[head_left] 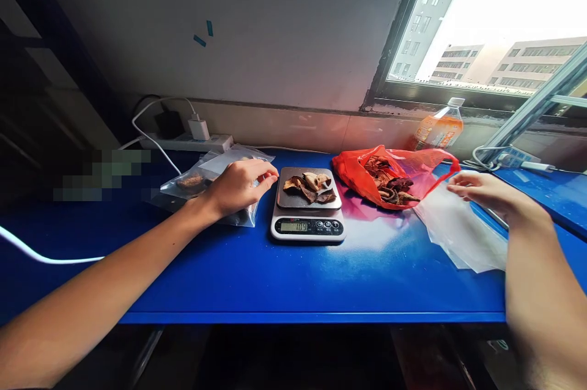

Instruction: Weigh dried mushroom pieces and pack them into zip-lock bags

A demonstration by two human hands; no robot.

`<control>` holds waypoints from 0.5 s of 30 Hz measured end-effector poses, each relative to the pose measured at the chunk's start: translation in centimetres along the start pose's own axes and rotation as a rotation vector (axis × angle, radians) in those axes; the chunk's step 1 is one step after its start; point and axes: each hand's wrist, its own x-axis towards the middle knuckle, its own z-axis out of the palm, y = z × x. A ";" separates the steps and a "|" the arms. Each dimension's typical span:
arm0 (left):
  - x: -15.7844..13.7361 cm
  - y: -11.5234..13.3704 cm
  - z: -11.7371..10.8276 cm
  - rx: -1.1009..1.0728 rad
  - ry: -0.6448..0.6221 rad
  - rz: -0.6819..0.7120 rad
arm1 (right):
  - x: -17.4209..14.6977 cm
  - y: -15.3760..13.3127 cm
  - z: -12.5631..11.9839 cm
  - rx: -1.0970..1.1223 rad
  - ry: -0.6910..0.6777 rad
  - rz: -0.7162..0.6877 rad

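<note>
My left hand (243,185) is just left of the kitchen scale (274,228), its fingers loosely bent and thumb apart, with nothing visible in them. Dried mushroom slices (312,187) lie on the scale's metal plate, and the lit display seems to read 109. My right hand (481,191) hovers at the right edge of the red plastic bag (355,179), fingers loosely curled and nothing plainly held. More dried mushrooms (394,189) show in that bag's mouth. Below my right hand lie flat translucent bags (463,234).
Clear bags (247,217) with brown contents sit under and behind my left hand. A power strip (215,143) with a white charger (199,129) stands by the wall. At the back right is an orange drink bottle (440,127). A white cable (55,258) crosses the blue table (293,292).
</note>
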 end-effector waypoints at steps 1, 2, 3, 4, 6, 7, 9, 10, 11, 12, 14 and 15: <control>0.0 0.0 0.0 0.000 0.001 0.002 | -0.2 0.2 -0.6 0.042 -0.076 0.091; 0.0 0.0 0.0 0.000 0.003 0.005 | -0.3 0.5 -1.1 0.086 -0.111 0.187; 0.0 0.0 0.0 0.002 0.004 0.008 | -0.4 0.7 -1.5 0.130 -0.103 0.273; 0.0 0.0 0.0 0.003 0.006 0.011 | -0.4 0.8 -1.9 0.170 -0.079 0.344; 0.0 0.0 -0.1 0.003 0.004 0.016 | -0.5 0.6 -2.4 0.218 -0.028 0.425; 0.0 0.0 -0.1 0.003 0.002 0.019 | -0.5 0.4 -2.6 0.233 -0.009 0.445; 0.0 0.0 -0.1 -0.001 -0.002 0.021 | -0.7 -0.5 -2.8 0.258 0.053 0.463; 0.0 0.0 -0.1 -0.003 -0.001 0.020 | -0.9 -1.0 -3.0 0.274 0.094 0.458; 0.0 0.1 -0.2 -0.005 0.001 0.018 | -1.1 -1.6 -3.1 0.297 0.137 0.439; 0.0 0.1 -0.2 -0.005 0.003 0.015 | -1.3 -2.3 -3.2 0.334 0.182 0.404; 0.0 0.1 -0.2 -0.004 0.009 0.011 | -1.7 -3.5 -3.5 0.408 0.238 0.308; 0.0 0.1 -0.2 -0.003 0.015 0.011 | -1.9 -4.1 -3.6 0.368 0.270 0.253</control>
